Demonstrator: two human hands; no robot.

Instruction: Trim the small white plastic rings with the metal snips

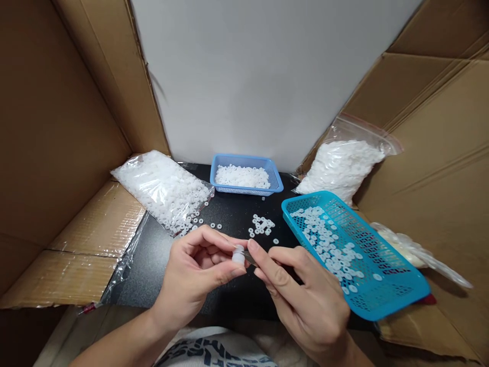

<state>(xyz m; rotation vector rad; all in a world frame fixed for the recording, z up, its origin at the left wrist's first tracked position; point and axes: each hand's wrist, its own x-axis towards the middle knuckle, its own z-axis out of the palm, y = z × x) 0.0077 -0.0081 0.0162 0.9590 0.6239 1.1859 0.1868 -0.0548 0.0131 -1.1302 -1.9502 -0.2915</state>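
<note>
White plastic ring stack (238, 255) pinched in left hand (198, 275), met endwise by right hand (305, 295) gripping thin metal tool (254, 259).

Lighting: bright, even, overhead; soft shadows. Glare on plastic bag (162, 188). Edges bowed by wide lens; focus sharp.

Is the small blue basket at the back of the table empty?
No, the small blue basket at the back holds a layer of white rings that covers most of its floor.
</note>
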